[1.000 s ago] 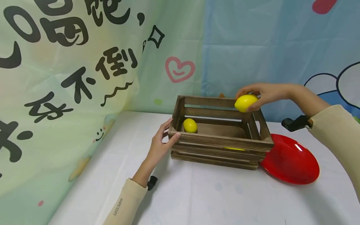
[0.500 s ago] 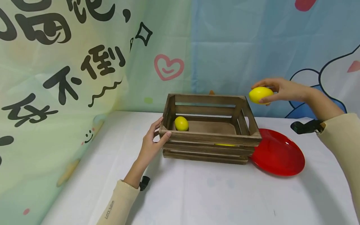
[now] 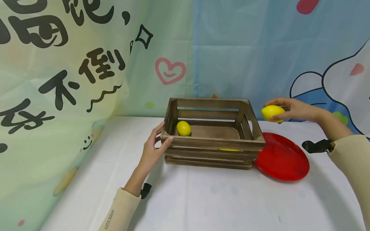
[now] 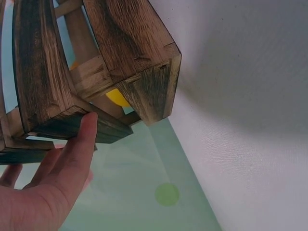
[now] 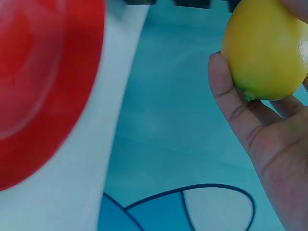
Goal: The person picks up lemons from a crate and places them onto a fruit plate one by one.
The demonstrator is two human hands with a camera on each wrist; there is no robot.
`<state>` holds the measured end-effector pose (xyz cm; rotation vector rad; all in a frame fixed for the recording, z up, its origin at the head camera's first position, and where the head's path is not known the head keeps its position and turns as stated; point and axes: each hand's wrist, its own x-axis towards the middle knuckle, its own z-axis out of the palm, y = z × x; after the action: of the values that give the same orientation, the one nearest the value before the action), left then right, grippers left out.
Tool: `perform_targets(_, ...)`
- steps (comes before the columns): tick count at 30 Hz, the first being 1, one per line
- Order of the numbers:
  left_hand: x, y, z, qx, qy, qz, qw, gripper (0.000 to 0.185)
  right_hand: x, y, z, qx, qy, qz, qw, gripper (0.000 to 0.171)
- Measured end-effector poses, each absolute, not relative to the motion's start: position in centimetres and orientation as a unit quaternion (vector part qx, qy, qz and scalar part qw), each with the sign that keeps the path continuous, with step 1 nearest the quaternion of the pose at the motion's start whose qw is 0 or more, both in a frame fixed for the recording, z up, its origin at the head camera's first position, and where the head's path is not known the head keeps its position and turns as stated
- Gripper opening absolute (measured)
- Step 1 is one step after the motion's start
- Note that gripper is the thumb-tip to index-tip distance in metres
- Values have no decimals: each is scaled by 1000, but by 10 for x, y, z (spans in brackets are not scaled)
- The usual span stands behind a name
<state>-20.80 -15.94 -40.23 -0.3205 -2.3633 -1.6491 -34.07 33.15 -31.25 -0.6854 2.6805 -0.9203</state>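
Note:
My right hand (image 3: 292, 109) holds a yellow lemon (image 3: 272, 113) in the air, above the far edge of a red plate (image 3: 281, 158) and just right of a wooden crate (image 3: 212, 146). The right wrist view shows the lemon (image 5: 265, 50) pinched between thumb and fingers, with the plate (image 5: 41, 86) below. My left hand (image 3: 154, 148) grips the crate's near left corner, thumb on the top rail. The left wrist view shows that hand (image 4: 53, 178) against the crate's slats (image 4: 96, 72). A second lemon (image 3: 183, 128) lies inside the crate at its left end; another yellow piece (image 3: 228, 149) shows through the front slats.
The crate and plate stand on a white table (image 3: 202, 199). A printed cloth backdrop (image 3: 86, 64) hangs close behind and along the left side. The plate's left edge touches the crate's right end.
My right hand has carried the lemon from above the crate's right rear corner rightward and down, to over the plate. The left hand has stayed on the crate corner.

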Motion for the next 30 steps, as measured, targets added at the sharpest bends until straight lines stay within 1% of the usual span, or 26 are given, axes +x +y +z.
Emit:
perform_targets(6,-209,-162,-401,-114,-816,-551,132,62,-335,336,-339,-237,907,-321,137,52)
perform_targets(12,-205,-161,-400,-100,-812,-563,115,61,-324,345,-368,-229,907,-321,146,54)
perform_targets(15,-207,-161,-404,-100,-811,-564,116,61,-320,349,-379,-230,908,-321,143,54)
perform_targets(22,-207,-159,-403,-103,-809,-566,118,61,-317,358,-398,-234,911,-317,123,56)
perform_targets(30,-209,-159,-403,-115,-813,-556,131,63,-317,357,-406,-236,913,-305,136,57)
